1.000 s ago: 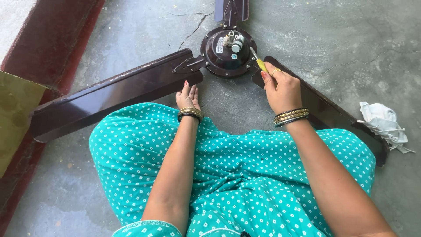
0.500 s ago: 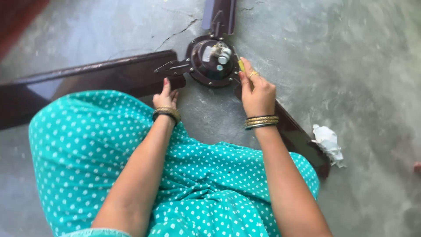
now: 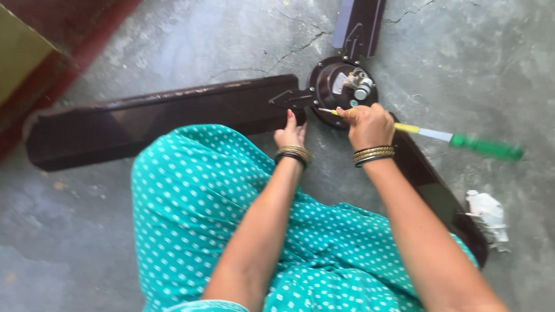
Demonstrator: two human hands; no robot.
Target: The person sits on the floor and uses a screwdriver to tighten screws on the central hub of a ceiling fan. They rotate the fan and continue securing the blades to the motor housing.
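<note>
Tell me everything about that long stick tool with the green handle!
The screwdriver with the green handle is long and thin, with a yellow and pale section along its shaft. It lies nearly level above the grey floor. The right hand is closed around its shaft, and its tip points at the dark brown round fan motor hub. The handle looks blurred.

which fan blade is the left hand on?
The long left blade, lying fully in view; left hand rests at its root. The other two blades run upward and under the right arm.

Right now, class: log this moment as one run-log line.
left hand: on dark brown ceiling fan | right hand: grips green-handled screwdriver | white crumpled rag: on floor
</note>
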